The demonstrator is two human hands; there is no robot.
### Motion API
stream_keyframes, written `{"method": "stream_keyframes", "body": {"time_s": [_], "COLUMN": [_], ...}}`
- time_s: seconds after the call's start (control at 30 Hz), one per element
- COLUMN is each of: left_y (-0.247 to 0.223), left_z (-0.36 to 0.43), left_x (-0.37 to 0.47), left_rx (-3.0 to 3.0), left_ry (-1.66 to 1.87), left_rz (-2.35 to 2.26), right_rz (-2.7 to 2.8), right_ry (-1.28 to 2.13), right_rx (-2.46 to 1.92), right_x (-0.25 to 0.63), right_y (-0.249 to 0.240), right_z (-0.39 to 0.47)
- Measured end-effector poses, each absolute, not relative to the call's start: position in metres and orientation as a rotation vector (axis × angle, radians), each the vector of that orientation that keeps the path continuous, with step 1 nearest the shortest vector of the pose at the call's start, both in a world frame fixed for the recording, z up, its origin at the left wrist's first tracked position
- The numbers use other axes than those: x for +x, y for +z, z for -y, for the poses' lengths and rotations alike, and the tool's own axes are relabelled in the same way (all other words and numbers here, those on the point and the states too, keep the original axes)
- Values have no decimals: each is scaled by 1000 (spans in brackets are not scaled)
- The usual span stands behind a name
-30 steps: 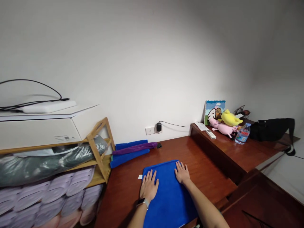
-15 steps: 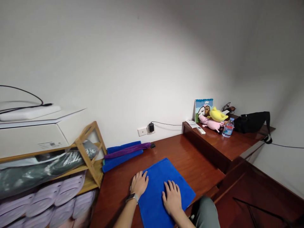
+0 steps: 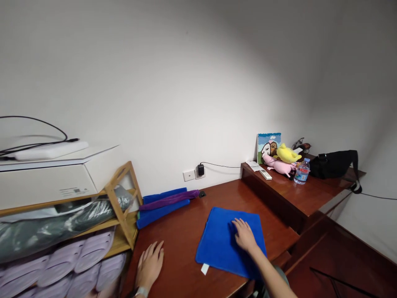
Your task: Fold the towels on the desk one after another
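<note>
A blue towel [image 3: 223, 240] lies flat on the brown wooden desk [image 3: 180, 248], with a small white tag [image 3: 205, 269] sticking out at its near left corner. My right hand [image 3: 245, 235] rests on the towel's upper right part, palm down and fingers extended, gripping nothing. To the left, my left hand [image 3: 150, 265] is over bare desk, apart from the towel, its fingers stretched out and holding nothing. A watch band [image 3: 142, 291] circles the left wrist. Against the wall lie folded blue towels [image 3: 164, 212] and a purple towel [image 3: 169, 200].
At left stands a wooden rack [image 3: 122, 207] with lilac slippers [image 3: 93, 250] and a white box [image 3: 46, 180]. On the raised right section are a water bottle [image 3: 302, 171], plush toys [image 3: 281, 166], a remote [image 3: 266, 174] and a black bag [image 3: 335, 164]. A charger [image 3: 201, 169] is plugged into the wall.
The blue towel has turned and shifted right, and its white tag now shows. My left hand has left the towel and moved left; my right hand has moved right and farther away.
</note>
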State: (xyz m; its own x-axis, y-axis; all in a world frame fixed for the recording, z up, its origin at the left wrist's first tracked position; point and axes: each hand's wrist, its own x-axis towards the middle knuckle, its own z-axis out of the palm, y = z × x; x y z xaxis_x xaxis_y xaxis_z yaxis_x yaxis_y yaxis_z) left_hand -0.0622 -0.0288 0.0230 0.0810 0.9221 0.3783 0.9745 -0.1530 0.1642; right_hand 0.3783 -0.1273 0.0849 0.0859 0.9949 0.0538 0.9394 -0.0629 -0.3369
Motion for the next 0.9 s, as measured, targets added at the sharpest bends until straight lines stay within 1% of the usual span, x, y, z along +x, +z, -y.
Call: {"method": "stream_keyframes", "body": {"time_s": [0.1,0.23,0.3,0.43,0.53,0.6,0.7,0.8,0.9], "left_y": [13,11,14,20,22,21,16,13,12], "left_z": [26,25,26,29,32,31,29,27,26], "left_x": [-72,-67,-66,-65,-65,-65,-67,-69,-70], "left_rx": [-2111,-2095,-2099,-2082,-2093,-2103,-2102,-2094,-2089], "left_ry": [-601,-575,-565,-571,-605,-623,-638,-637,-632], "left_rz": [1972,1941,1957,2000,2021,2017,2004,2008,2012], "right_rz": [1689,1603,1689,1951,1870,1842,1888,1797,1648], "right_ry": [107,122,119,254,327,296,224,176,160], "right_rx": [-2202,-2382,-2334,-2193,-2276,-2269,-2233,-2332,-2468], "right_x": [339,311,326,390,424,429,418,399,381], "right_y": [59,16,16,50,68,65,45,26,18], "right_z": [142,151,137,79,42,31,31,35,30]}}
